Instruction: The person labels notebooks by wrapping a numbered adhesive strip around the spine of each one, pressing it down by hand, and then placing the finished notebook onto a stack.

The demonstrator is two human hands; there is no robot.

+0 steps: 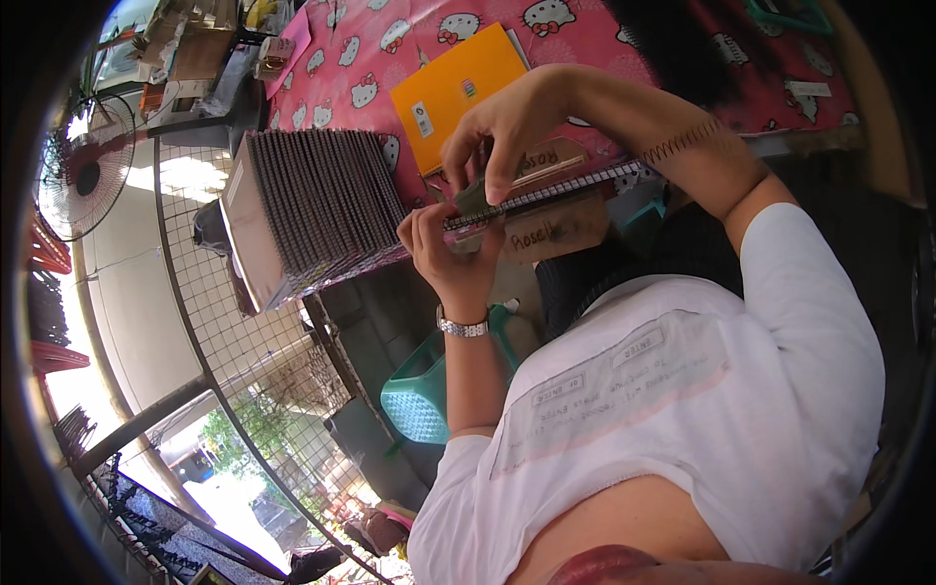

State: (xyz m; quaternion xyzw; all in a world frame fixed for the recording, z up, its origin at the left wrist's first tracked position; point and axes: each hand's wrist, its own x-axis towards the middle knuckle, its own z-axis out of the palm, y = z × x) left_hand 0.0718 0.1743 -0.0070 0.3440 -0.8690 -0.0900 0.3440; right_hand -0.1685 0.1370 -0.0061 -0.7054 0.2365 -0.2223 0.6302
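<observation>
A spiral-bound notebook [575, 191] is seen edge-on, its row of binding loops running along the table's near edge. Round the left end of that bound edge, the fingers of my left hand [444, 244] are closed. Just above, my right hand [507, 136] bends down and pinches a small dark green piece [472, 201] against the binding; its exact kind is hard to make out. A loose brown spiral coil [682, 141] lies across my right forearm. Brown boards with handwriting [561, 232] sit beside the bound edge.
A tall stack of spiral-bound notebooks [327, 200] stands left of my hands. A yellow-orange notebook [453, 93] lies on the pink patterned tablecloth [366, 54]. Below the table is a teal plastic basket [414, 405]. A fan [88, 175] and wire mesh [195, 263] are further left.
</observation>
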